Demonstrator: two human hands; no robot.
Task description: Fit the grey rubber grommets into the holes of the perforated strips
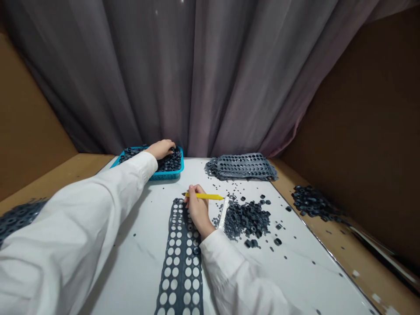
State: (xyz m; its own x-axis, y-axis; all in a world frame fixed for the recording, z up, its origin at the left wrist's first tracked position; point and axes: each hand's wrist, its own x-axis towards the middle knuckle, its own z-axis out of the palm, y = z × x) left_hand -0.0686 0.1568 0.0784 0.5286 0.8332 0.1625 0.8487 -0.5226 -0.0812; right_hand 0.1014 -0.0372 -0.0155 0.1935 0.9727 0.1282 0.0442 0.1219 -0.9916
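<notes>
My left hand (161,149) reaches over a blue plastic basket (166,176) filled with small black rubber parts (170,165). Its fingers are bent and drawn together; dark pieces lie right at the fingertips, and I cannot tell whether one is pinched. In my closed right hand (198,210) is a slim yellow pen-shaped tool (210,197), lying sideways with a dark point at its left end. That hand is over the far right part of a long black rubber sheet (180,271) punched with rows of round holes. A loose round black part (196,250) sits on the sheet near my sleeve.
A heap of black parts (249,218) lies right of my right hand, beside a white strip (224,213). Stacked perforated sheets (244,166) are at the back right. More dark parts (315,203) lie past the right table edge, others (21,218) at far left. A grey curtain (210,78) hangs behind.
</notes>
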